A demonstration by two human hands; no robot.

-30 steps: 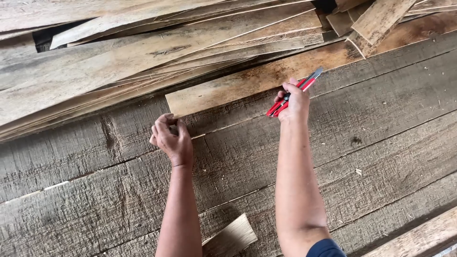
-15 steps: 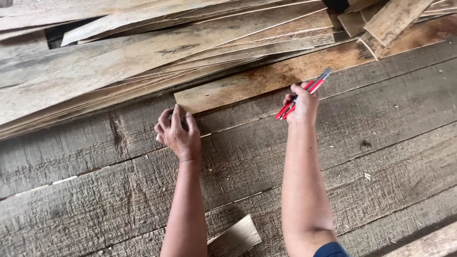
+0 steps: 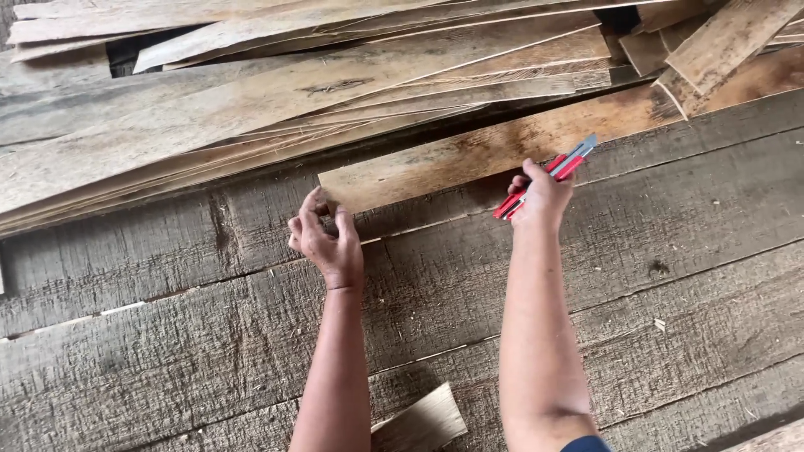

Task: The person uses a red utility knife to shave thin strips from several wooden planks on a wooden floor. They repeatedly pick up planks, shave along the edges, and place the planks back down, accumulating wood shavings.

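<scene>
A long thin strip of brown wood veneer (image 3: 469, 155) lies across weathered grey planks (image 3: 251, 335). My left hand (image 3: 325, 238) rests at the strip's near-left corner, fingers curled against its edge. My right hand (image 3: 540, 197) is closed around a red and grey utility knife (image 3: 548, 174), held over the strip's lower edge with the blade end pointing up and right.
A loose pile of overlapping veneer sheets (image 3: 251, 100) fills the upper half of the view. More strips (image 3: 720, 42) lie at the top right. A small veneer offcut (image 3: 419, 423) sits between my forearms at the bottom edge.
The view has shifted slightly, so both hands sit a little further right and lower in the picture. The left hand has closed in on the strip's corner; the right hand keeps the knife.
</scene>
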